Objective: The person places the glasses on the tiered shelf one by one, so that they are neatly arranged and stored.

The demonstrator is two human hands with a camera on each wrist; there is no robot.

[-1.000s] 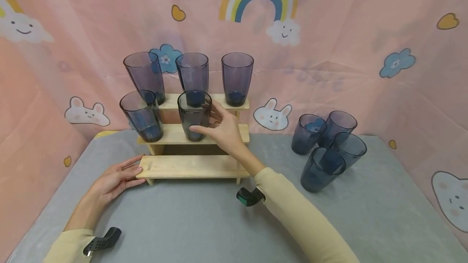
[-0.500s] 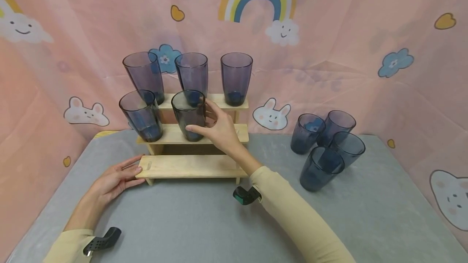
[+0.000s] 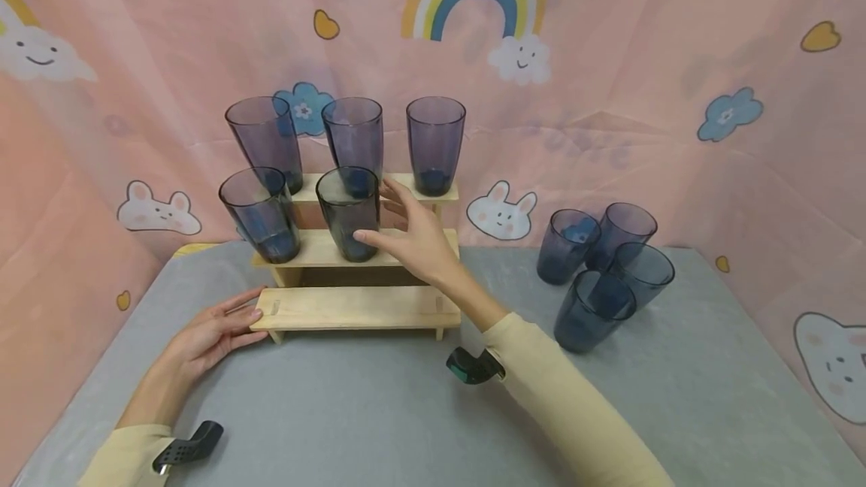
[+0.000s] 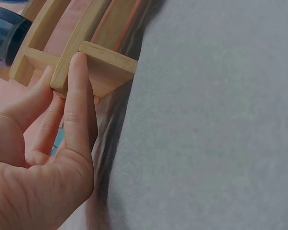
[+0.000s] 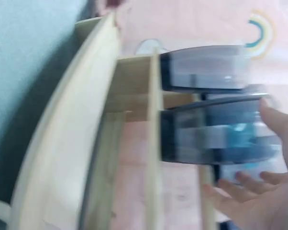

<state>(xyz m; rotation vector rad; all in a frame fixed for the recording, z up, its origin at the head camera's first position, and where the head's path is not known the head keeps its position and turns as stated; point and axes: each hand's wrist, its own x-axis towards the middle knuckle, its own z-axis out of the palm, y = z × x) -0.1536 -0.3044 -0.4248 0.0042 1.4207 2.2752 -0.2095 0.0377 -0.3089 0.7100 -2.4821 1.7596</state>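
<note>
A three-tier wooden stand (image 3: 358,308) holds three purple-blue glasses on its top shelf and two on the middle one. My left hand (image 3: 210,337) grips the left end of the bottom shelf; in the left wrist view its thumb and fingers (image 4: 77,110) lie on either side of the board's end. Just right of the second middle-shelf glass (image 3: 348,216), my right hand (image 3: 419,239) has spread fingers, with the thumb tip overlapping the glass's lower side. In the right wrist view the hand (image 5: 263,191) is loose beside the upright glass (image 5: 216,130).
Four more glasses, among them a front one (image 3: 594,313), stand close together on the grey table (image 3: 365,404), right of the stand. A pink patterned cloth (image 3: 595,81) hangs behind the stand and at both sides.
The middle-shelf glass has shifted a little left, closer to its neighbour. My right hand has loosened from it and drawn slightly right. The left hand stays in place.
</note>
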